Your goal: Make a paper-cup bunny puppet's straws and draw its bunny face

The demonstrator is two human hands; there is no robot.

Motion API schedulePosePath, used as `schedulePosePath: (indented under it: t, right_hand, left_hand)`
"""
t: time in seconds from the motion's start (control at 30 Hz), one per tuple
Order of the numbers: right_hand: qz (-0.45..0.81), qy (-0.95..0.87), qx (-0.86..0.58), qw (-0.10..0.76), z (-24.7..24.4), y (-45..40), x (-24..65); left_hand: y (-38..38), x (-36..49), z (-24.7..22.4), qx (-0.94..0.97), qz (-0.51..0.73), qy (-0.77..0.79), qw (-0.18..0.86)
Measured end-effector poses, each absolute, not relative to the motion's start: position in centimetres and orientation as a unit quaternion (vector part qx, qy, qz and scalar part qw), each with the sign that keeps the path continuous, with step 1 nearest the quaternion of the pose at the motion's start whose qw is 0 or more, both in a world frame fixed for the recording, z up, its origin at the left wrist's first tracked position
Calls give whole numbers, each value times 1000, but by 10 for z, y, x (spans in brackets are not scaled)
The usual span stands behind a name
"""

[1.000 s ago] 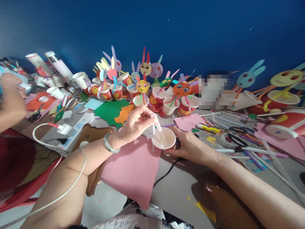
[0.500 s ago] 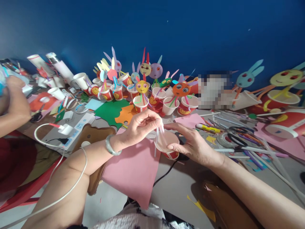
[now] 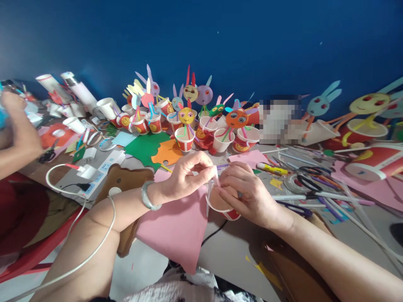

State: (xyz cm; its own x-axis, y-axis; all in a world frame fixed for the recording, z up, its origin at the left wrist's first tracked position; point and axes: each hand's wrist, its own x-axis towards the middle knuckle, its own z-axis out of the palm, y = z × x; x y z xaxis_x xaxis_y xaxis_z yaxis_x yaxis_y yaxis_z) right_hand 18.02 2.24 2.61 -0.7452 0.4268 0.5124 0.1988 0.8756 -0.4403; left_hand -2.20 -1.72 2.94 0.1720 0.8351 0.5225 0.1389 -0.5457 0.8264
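Note:
A red and white paper cup [image 3: 231, 214] hangs or stands between my hands, its wide opening tilted toward me. Pale, whitish strips [image 3: 216, 176] run at the cup's rim. My left hand [image 3: 193, 176], with a bracelet at the wrist, pinches the top of these strips. Curled over the cup's right side, my right hand [image 3: 247, 191] has its fingertips close to the strips; what they hold is too small to make out. Pink paper [image 3: 176, 222] lies under my left forearm, beside the cup.
Decorated cups with paper faces [image 3: 185, 138] line the back. A power strip [image 3: 100, 172] with cables lies left, near another person's arm [image 3: 19, 134]. Scissors [image 3: 310, 180], a yellow marker [image 3: 272, 168] and several sticks lie right. A white cable crosses my left forearm.
My right hand has closed in from the right, its fingers now curled by the strips and over the cup. The cup has shifted slightly right and down. The other person's arm at the left has moved.

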Motion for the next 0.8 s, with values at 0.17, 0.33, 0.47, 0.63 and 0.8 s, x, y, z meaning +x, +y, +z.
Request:
schedulePosePath:
  t: [0.17, 0.33, 0.47, 0.63, 0.8]
  right_hand:
    - [201, -896, -217, 332, 20, 22, 179]
    - [236, -873, -248, 347, 17, 25, 179]
    - [249, -873, -263, 328, 21, 26, 179]
    - [270, -879, -277, 278, 29, 26, 181]
    - [254, -888, -260, 282, 28, 26, 182]
  left_hand:
    - [-15, -20, 26, 677, 528, 359, 367]
    - [-12, -18, 25, 671, 505, 376, 391]
    - [-12, -19, 25, 685, 495, 373, 381]
    - [-15, -19, 28, 687, 491, 385, 372]
    - [-18, -17, 29, 677, 501, 390, 372]
